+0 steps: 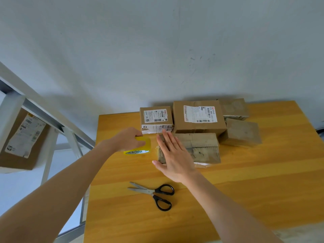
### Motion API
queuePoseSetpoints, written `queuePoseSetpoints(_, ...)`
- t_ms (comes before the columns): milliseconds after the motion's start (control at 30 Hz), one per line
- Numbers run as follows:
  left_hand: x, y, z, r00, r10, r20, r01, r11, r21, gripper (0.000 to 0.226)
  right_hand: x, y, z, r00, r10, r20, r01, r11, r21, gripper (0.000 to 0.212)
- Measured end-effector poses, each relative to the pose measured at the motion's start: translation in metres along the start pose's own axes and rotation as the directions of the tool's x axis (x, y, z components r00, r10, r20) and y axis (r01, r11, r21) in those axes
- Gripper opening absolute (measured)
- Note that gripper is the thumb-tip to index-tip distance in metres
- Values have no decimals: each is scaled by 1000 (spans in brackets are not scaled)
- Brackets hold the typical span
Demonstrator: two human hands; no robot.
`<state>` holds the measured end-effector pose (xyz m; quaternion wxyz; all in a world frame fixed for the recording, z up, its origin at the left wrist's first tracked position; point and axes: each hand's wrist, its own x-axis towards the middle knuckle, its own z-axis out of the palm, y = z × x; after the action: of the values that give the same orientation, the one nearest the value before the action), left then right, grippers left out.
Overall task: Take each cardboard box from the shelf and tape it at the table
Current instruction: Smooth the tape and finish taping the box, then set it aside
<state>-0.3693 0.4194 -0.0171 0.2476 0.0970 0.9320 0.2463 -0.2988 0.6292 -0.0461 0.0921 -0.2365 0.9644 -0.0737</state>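
I'm looking down on an orange-yellow wooden table (245, 181) against a scuffed pale wall (157, 50). At the left of the frame, a white metal shelf (52, 113) is carrying one labelled box (22, 137). Mid-frame, closed cardboard boxes (198, 127) are clustering, contents hidden. The left hand (128, 139) is curling round the yellow tape roll (140, 148); the right hand (173, 155), fingers straight, is lying flat on the low tape-wrapped box (201, 148). Black-handled scissors (154, 193) are lying slightly open below.

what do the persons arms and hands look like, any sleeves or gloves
No gloves: the left hand and right hand are bare, with no rings, watch or wristband visible. Both forearms are uncovered up to the frame edge, so no sleeve shows.
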Motion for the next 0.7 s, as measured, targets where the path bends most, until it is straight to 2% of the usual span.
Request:
queuePoseSetpoints(300,-3,-5,3,1000,22,0,-22,997,-68,25,8,-27,2,993,113,-18,-112,993,42,91)
queuePoseSetpoints(567,-4,-1,2,1000,19,-7,-19,1000,-11,32,0,-6,-1,998,40,39,-41,999,20,93)
queuePoseSetpoints(700,-7,-1,1,999,-8,-36,11,998,64,40,-1,-8,0,999,38,27,-39,999,10,84)
